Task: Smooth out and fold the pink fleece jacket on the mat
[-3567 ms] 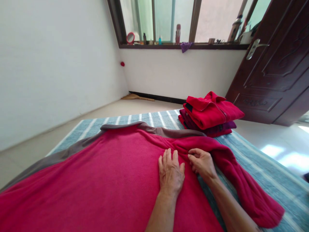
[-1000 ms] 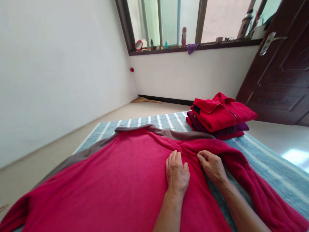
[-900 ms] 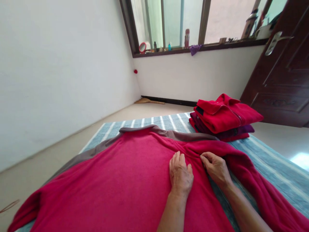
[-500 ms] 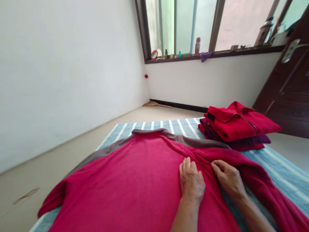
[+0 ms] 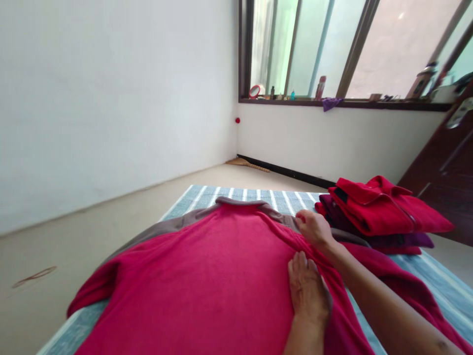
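A pinkish-red fleece jacket (image 5: pixel 207 276) with grey shoulders and a grey collar edge lies spread out, its sleeves out to both sides. My left hand (image 5: pixel 307 283) rests flat on the jacket's right part, fingers stretched forward and close together. Farther up, at the grey shoulder seam, my right hand (image 5: pixel 313 228) has its fingers closed on the jacket's fabric. Its forearm crosses over the right sleeve (image 5: pixel 402 291). Small creases run through the cloth between the two hands.
Beneath the jacket is a blue-and-white striped cover (image 5: pixel 254 194). Folded red and purple clothes (image 5: pixel 391 212) are stacked at the right. Beyond are a windowsill (image 5: pixel 354 104) with small items and a dark door (image 5: pixel 439 177). A thin loop (image 5: pixel 35 277) lies on the floor.
My right hand has moved up and left from the underarm area to the grey shoulder. My left hand stays flat on the jacket. The camera view has shifted and tilted a little.
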Demonstrator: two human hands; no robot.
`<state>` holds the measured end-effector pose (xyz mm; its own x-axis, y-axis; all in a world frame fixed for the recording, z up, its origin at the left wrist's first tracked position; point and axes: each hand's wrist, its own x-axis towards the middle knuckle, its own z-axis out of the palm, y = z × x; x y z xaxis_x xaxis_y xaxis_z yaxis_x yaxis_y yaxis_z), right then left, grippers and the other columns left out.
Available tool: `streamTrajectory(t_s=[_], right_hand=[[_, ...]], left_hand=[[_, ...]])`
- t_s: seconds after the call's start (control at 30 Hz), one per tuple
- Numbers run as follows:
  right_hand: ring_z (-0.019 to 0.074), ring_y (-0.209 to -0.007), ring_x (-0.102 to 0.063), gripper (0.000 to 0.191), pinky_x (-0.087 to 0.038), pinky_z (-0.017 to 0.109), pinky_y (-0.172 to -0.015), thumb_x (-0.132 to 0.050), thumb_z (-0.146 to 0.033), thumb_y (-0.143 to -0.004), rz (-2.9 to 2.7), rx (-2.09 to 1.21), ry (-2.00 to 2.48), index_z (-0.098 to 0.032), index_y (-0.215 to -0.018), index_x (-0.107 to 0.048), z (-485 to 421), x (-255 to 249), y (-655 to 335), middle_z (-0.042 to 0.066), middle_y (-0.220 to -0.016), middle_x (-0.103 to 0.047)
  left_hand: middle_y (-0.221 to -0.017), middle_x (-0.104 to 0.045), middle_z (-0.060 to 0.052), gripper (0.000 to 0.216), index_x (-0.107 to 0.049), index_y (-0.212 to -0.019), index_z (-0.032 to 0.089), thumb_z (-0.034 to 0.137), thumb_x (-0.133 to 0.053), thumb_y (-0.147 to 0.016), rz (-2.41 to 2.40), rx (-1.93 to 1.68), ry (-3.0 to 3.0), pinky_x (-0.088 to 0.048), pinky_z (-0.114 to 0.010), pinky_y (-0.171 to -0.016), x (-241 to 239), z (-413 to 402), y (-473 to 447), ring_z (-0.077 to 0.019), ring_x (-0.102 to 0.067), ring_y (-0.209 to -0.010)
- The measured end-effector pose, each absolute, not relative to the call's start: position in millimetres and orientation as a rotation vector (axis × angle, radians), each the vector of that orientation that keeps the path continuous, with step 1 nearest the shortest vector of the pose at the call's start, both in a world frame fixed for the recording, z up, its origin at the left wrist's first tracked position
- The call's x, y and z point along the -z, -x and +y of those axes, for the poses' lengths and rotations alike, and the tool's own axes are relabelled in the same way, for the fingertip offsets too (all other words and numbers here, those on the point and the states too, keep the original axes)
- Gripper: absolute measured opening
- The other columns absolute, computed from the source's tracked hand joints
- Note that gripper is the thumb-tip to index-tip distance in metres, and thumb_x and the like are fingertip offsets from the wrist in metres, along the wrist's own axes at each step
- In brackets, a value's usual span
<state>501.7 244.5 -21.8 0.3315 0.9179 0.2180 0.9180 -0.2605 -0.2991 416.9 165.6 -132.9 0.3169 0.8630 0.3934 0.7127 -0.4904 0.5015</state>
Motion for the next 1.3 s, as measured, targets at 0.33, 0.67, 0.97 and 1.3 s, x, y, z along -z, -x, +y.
streamTrajectory(t_s=[0.33, 0.67, 0.97, 1.3], right_hand=[[0.0176, -0.071, -0.066, 0.028, -0.042, 0.024, -0.061, -0.061, -0.042, -0.080, -1.801, -0.297, 2.361, -0.018, -0.075, -0.074, 336, 40, -500, 0.007, -0.075, -0.071], [0.0240, -0.093, -0.066, 0.021, -0.043, 0.025, -0.065, -0.060, -0.030, -0.077, -1.800, -0.195, 2.407, -0.020, -0.089, -0.075, 348, 42, -514, 0.010, -0.096, -0.072], [0.0201, -0.089, -0.065, 0.027, -0.042, 0.022, -0.065, -0.060, -0.029, -0.077, -1.822, -0.269, 2.314, -0.020, -0.099, -0.073, 358, 46, -512, 0.007, -0.098, -0.072], [0.0252, -0.093, -0.066, 0.045, -0.045, 0.028, -0.071, -0.053, -0.056, -0.085, -1.821, -0.216, 2.342, -0.017, -0.098, -0.073, 384, 54, -481, 0.015, -0.102, -0.070]], left_hand=[[-0.142, -0.048, -0.020, 0.045, -0.058, -0.127, 0.008, 0.024, -0.051, -0.085, 1.342, -0.737, -2.208, -0.032, -0.052, -0.113, 118, 161, -412, -0.0326, -0.040, -0.135], [-0.149, -0.040, -0.018, 0.055, -0.052, -0.133, 0.004, 0.028, -0.049, -0.083, 1.304, -0.592, -2.076, -0.021, -0.048, -0.119, 98, 160, -407, -0.0308, -0.030, -0.141], [-0.150, -0.037, -0.019, 0.055, -0.049, -0.136, 0.004, 0.025, -0.047, -0.085, 1.300, -0.519, -2.067, -0.018, -0.048, -0.119, 87, 158, -403, -0.0297, -0.029, -0.142], [-0.149, -0.043, -0.010, 0.054, -0.042, -0.143, 0.019, 0.023, -0.041, -0.089, 1.304, -0.551, -2.224, -0.024, -0.045, -0.118, 106, 159, -406, -0.0271, -0.032, -0.140]])
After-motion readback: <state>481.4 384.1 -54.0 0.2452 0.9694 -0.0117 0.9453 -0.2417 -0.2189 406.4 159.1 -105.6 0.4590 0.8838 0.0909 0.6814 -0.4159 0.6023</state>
